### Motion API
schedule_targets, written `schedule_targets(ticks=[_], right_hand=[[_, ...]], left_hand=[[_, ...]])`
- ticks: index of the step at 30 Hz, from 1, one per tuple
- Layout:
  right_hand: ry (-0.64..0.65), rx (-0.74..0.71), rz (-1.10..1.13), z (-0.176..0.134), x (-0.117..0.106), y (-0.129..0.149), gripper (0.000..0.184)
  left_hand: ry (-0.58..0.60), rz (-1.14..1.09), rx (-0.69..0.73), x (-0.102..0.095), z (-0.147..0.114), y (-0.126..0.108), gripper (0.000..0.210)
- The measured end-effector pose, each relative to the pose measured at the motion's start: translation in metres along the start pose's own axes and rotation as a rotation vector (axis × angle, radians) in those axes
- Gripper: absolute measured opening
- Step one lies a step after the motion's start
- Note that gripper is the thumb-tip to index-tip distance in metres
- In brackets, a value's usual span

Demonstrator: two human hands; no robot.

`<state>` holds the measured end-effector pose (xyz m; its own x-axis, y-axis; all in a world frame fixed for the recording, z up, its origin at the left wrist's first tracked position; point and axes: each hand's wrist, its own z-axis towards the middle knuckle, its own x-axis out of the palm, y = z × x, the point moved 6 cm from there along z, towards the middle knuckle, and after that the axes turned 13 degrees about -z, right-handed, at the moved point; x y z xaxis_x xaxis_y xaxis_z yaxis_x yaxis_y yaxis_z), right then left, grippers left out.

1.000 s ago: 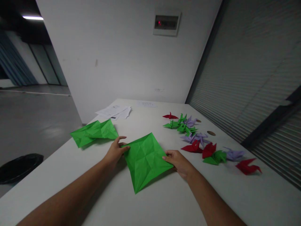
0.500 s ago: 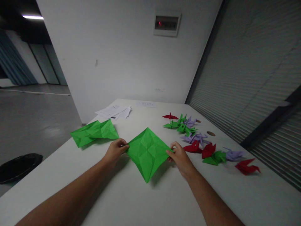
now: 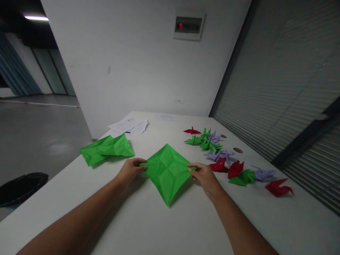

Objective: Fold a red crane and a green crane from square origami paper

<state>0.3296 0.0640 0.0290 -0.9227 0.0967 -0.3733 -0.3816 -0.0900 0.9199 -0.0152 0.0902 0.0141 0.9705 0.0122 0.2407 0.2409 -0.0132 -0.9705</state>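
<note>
Curtain (image 3: 16, 71): hangs blue in the far background, beyond the grey floor (image 3: 58, 131).
Bin (image 3: 42, 177): stands on the floor near the left edge of the worktop (image 3: 148, 226), lined in black.
Overlapping green sheets (image 3: 106, 150): lie creased and unfolded at the worktop's left edge.
Loose papers (image 3: 129, 125): rest farther back, spread over one another.
Left hand (image 3: 130, 170): pinches the left corner of the held sheet between thumb and fingers.
Held green sheet (image 3: 168, 170): spans the space between both hands, turned as a diamond with one corner toward the viewer, marked by crossing creases, shaded beneath on the right.
Right hand (image 3: 205, 176): grips the opposite corner, likewise between thumb and fingers.
Far cranes (image 3: 209, 143): cluster in green and purple, too tangled at this distance to count with confidence.
Near cranes (image 3: 236, 169): sit right of the right hand, folded in red, green and purple.
Blinds (image 3: 289, 88): cover the window side, along the worktop's right edge.
</note>
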Motion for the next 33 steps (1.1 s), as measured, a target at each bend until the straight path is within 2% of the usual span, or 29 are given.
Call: schedule_targets(ticks=[5,9,18,27,33], right_hand=[[0.006,0.006,0.03,-0.002,-0.001,0.001,0.046],[-0.06,0.013,0.065,-0.002,-0.004,0.0,0.048],[-0.082,-0.015,0.024,-0.001,-0.006,0.001,0.048],[-0.106,-0.226,-0.219,-0.002,-0.012,0.021,0.031],[-0.105,-0.293,-0.292,-0.004,-0.015,0.03,0.024]], left_hand=[[-0.002,-0.066,-0.011,-0.001,-0.002,-0.005,0.041],[0.019,-0.101,-0.016,0.001,-0.005,-0.01,0.042],[0.022,-0.072,0.02,0.002,-0.006,-0.017,0.04],[0.014,0.059,0.099,0.002,-0.005,-0.024,0.028],[0.049,0.13,0.148,0.003,-0.006,-0.028,0.019]])
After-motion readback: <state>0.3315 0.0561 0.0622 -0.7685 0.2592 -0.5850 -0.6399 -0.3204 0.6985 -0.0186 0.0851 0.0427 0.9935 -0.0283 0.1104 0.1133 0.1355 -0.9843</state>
